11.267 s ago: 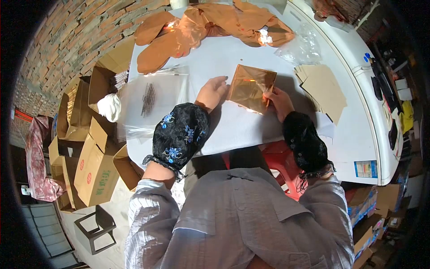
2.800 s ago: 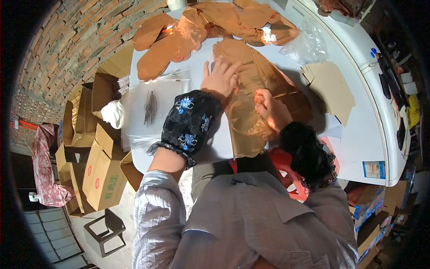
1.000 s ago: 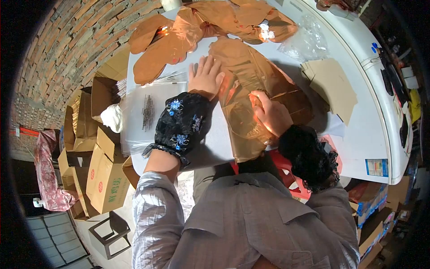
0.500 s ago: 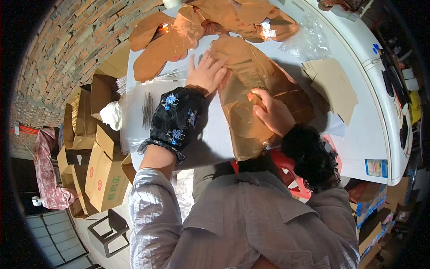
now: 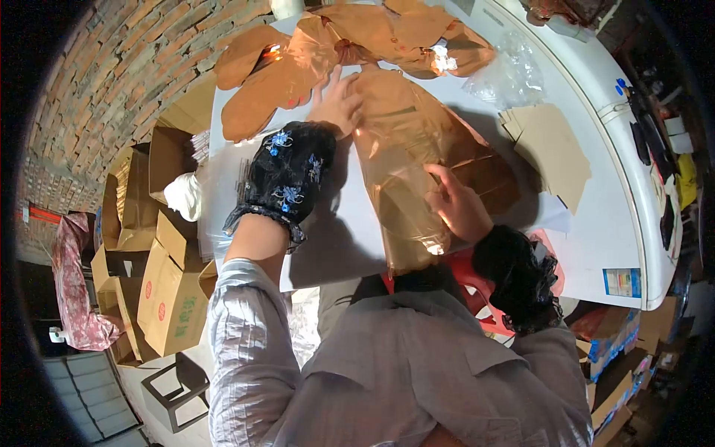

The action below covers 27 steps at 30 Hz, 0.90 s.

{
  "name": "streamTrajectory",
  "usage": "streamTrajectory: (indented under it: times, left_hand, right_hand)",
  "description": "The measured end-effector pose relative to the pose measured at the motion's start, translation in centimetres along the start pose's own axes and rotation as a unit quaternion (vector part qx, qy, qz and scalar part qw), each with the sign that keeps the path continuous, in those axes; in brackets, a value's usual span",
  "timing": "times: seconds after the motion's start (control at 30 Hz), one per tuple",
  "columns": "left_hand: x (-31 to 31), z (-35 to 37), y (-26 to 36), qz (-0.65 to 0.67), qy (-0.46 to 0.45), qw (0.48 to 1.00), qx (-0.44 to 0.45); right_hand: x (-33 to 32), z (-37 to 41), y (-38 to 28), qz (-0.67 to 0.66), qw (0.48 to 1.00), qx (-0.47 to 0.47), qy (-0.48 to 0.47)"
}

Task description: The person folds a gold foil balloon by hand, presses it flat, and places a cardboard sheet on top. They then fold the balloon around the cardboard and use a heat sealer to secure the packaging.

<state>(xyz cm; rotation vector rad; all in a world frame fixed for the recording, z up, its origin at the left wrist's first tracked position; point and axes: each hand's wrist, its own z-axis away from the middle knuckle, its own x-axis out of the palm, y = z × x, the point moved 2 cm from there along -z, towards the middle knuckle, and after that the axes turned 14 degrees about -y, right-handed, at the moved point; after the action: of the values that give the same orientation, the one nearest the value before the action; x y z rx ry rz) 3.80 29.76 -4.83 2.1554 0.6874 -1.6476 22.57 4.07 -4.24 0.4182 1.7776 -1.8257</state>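
Fingers (image 5: 334, 77) of the left hand (image 5: 339, 103) are spread wide and pressed flat on the far end of a copper foil sheet (image 5: 402, 141), gripping nothing. The fingers (image 5: 439, 176) of the right hand (image 5: 456, 205) are stretched almost straight and lie flat on the near half of the same sheet, palm down, also closed on nothing. Both forearms wear black sleeve covers; the left one (image 5: 287, 175) has blue embroidered flowers.

The copper foil sheet lies in the middle of the white tabletop (image 5: 596, 201). It runs from the far side towards the person, and its near end hangs just over the near edge. It is shiny, creased and partly see-through.

Along the far edge sits a heap of copper foil shapes (image 5: 298, 59), touching the sheet's far end beside the left hand. Towards the right edge lies a loose stack of brown card pieces (image 5: 547, 145), with crumpled clear bags (image 5: 506, 71) beyond it near the far right corner. At the left edge, flat clear bags (image 5: 223, 175) show from under the left sleeve.

Beyond the table's left side, open cardboard boxes (image 5: 167, 287) stand on the floor against a brick wall (image 5: 112, 82).
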Motion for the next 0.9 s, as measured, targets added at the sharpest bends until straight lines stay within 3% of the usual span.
streamTrajectory:
  times: [0.1, 0.2, 0.23, 0.33, 0.37, 0.47, 0.6, 0.63, 0.73, 0.83, 0.9]
  left_hand:
    - [0.0, -0.1, -0.1, 0.025, -0.010, 0.999, -0.028]
    - [-0.5, 0.7, 0.5, 0.107, 0.030, 0.986, -0.125]
    - [-1.2, 1.0, 0.5, 0.202, 0.023, 0.969, -0.140]
    - [-1.7, 3.1, 1.8, 0.251, 0.047, 0.931, -0.259]
    - [-0.9, 3.3, 1.5, 0.183, 0.096, 0.952, -0.224]
    - [0.3, 2.5, 0.5, 0.303, 0.043, 0.906, -0.294]
    - [2.1, -0.7, -1.7, 0.328, 0.045, 0.889, -0.317]
    - [2.0, -1.4, -2.0, 0.328, 0.009, 0.888, -0.323]
    - [2.2, -2.7, -1.9, 0.254, 0.027, 0.911, -0.324]
    - [2.2, -3.1, -2.1, 0.239, -0.049, 0.918, -0.314]
    - [1.4, -3.0, -1.8, 0.241, -0.069, 0.917, -0.310]
  right_hand:
    - [-0.2, 0.2, -0.7, 0.039, 0.999, 0.001, 0.006]
    - [0.0, 0.3, -0.1, 0.088, 0.992, -0.058, 0.067]
    - [-0.5, 0.4, -0.2, 0.092, 0.991, -0.056, 0.078]
    - [-2.8, -0.9, -0.5, 0.113, 0.988, -0.035, 0.097]
    - [-3.8, -2.1, -0.4, 0.128, 0.987, -0.018, 0.095]
    - [-6.1, -7.2, 1.1, 0.148, 0.983, -0.017, 0.105]
    - [-7.0, -14.4, 3.8, 0.231, 0.969, 0.030, 0.080]
    - [-7.4, -15.2, 2.5, 0.200, 0.977, 0.058, 0.052]
    - [-6.3, -16.9, 3.1, 0.125, 0.987, 0.045, 0.090]
    - [-6.4, -17.7, 3.2, 0.068, 0.996, 0.054, 0.007]
    - [-6.4, -17.6, 2.6, 0.075, 0.997, 0.021, 0.017]
